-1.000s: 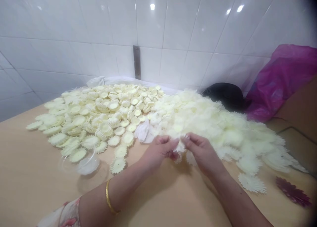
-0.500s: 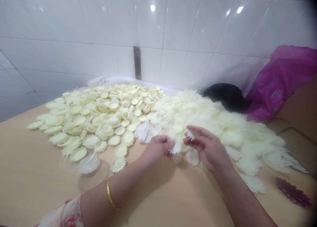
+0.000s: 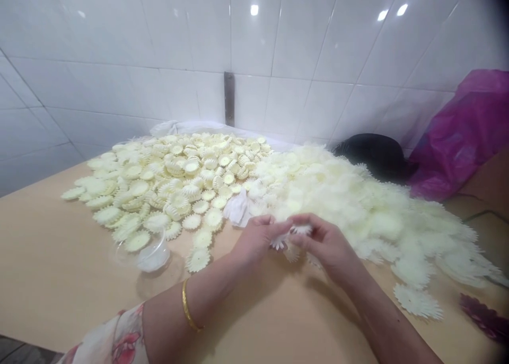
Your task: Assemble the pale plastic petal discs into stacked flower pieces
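My left hand (image 3: 260,239) pinches a white petal-edged flower piece (image 3: 278,242) between thumb and fingers. Close beside it, my right hand (image 3: 320,242) grips another white flower piece (image 3: 301,230) by its edge. The fingertips of both hands nearly meet, and I cannot tell whether the two pieces touch. Behind the hands spreads a heap of thin, pale flower pieces (image 3: 342,200). To the left lies a pile of thicker, cupped cream flowers (image 3: 159,178). A crumpled white cloth or tissue (image 3: 237,209) sits between the two piles.
A clear round bowl (image 3: 153,255) with white stuff in it stands at the left front. A dark red flower (image 3: 483,316) lies at the right edge. A black object (image 3: 371,154) and a magenta plastic bag (image 3: 457,136) are at the back right, against the tiled wall (image 3: 178,30).
My right hand has moved left toward my left hand, bringing the two flower pieces close together. The whole view has shifted slightly, so the table appears further right.
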Tool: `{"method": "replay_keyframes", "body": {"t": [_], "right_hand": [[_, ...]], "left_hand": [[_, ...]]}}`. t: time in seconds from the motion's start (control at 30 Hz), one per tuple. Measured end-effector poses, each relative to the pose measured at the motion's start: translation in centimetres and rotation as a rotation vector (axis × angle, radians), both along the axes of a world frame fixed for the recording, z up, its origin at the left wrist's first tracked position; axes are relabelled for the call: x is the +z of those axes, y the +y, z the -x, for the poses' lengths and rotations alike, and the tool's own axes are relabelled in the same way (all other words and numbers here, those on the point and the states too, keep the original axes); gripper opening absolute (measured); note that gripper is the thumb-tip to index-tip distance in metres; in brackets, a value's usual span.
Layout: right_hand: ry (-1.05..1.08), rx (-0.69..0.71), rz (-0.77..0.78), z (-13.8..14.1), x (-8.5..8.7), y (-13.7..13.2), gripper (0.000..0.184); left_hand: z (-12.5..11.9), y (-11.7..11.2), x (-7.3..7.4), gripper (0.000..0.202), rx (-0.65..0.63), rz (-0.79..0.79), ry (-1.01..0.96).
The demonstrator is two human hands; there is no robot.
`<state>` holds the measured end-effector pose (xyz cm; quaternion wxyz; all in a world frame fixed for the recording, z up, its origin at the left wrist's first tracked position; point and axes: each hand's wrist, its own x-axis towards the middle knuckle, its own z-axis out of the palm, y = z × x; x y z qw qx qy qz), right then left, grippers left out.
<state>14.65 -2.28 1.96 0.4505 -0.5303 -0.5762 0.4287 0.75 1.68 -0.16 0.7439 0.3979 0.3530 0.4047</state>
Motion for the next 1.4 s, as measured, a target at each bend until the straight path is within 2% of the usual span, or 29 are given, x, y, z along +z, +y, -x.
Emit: {"method": "replay_keyframes", "body": {"t": [0.13, 0.3, 0.53, 0.63, 0.7, 0.8, 1.0, 1.1, 1.17, 1.23, 1.3, 1.4], "right_hand": [[-0.136, -0.047, -0.136, 0.6, 0.6, -0.6, 0.017], [-0.108, -0.118, -0.120, -0.2, 0.2, 0.0, 0.023], [0.049, -0.260, -0.080, -0.8, -0.5, 0.8, 0.028], [0.154, -0.389, -0.114, -1.2, -0.6, 1.1, 0.028], [0.146, -0.494, -0.163, -1.9, -0.4, 1.2, 0.027], [-0.002, -0.519, -0.163, -2.6, 0.3, 1.0, 0.026], [-0.201, -0.383, -0.191, -2.5, 1.1, 0.4, 0.028], [-0.405, -0.473, -0.351, -2.3, 0.7, 0.6, 0.022], [-0.592, -0.558, -0.493, -2.4, 0.1, 0.9, 0.017], [-0.722, -0.583, -0.576, -2.5, -0.3, 1.1, 0.014], [-0.754, -0.574, -0.623, -2.4, -0.5, 1.0, 0.015], [-0.674, -0.535, -0.663, -1.6, -0.1, 0.3, 0.022]], "left_hand": [[-0.1, 0.0, 0.2, 0.036, -0.032, 0.009, 0.002], [-0.2, -0.1, 0.8, 0.037, -0.045, 0.060, -0.005], [-0.2, -0.1, 0.9, 0.035, -0.062, -0.006, 0.026], [0.0, -0.1, 0.7, 0.035, -0.050, -0.047, 0.075], [0.1, 0.0, 0.6, 0.037, -0.044, -0.059, 0.091], [0.2, 0.2, 0.4, 0.035, -0.016, -0.032, 0.114], [-0.1, -0.1, 0.6, 0.030, -0.076, 0.003, 0.107], [-0.1, 0.0, 0.4, 0.031, -0.081, -0.006, 0.079], [-0.1, 0.2, 0.2, 0.033, -0.053, -0.015, 0.080], [-0.1, 0.4, -0.1, 0.035, -0.012, -0.034, 0.086], [-0.1, 0.5, -0.2, 0.036, 0.015, -0.068, 0.098], [-0.1, 0.4, 0.0, 0.040, 0.045, -0.132, 0.131]]}}
